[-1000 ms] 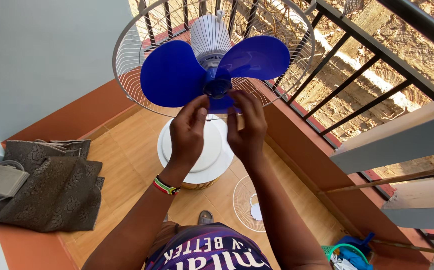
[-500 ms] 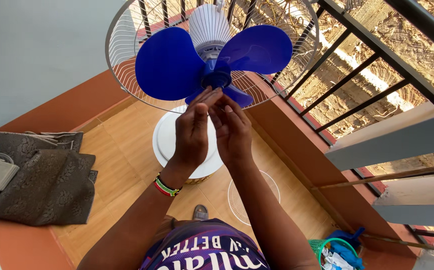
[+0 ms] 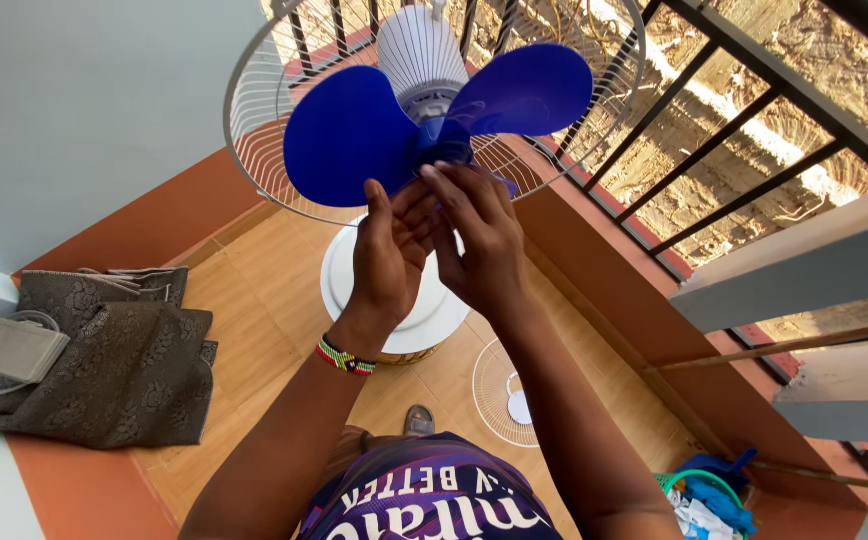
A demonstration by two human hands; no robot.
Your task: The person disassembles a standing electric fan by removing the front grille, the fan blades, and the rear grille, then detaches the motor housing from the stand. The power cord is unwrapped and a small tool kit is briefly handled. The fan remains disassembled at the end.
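A fan's blue three-bladed propeller (image 3: 349, 135) sits in front of its white wire rear guard (image 3: 254, 100) and white motor housing (image 3: 419, 50). Both my hands are raised just under the blue hub (image 3: 441, 135). My right hand (image 3: 479, 240) has its fingertips curled on the hub and covers the lower blade. My left hand (image 3: 391, 255), with a beaded wristband (image 3: 346, 357), presses against the right one with its thumb up. What it grips is hidden. The fan's round white base (image 3: 339, 270) lies below.
A loose round wire front guard (image 3: 504, 390) lies on the tan tiled floor. Folded grey cloths (image 3: 119, 360) lie at left by the wall. A black metal railing (image 3: 754, 110) runs along the right. A green basket of blue items (image 3: 704, 500) sits at the lower right.
My hands have risen closer to the hub, with the right fingers now on it. The blades have turned slightly and the view has shifted a little.
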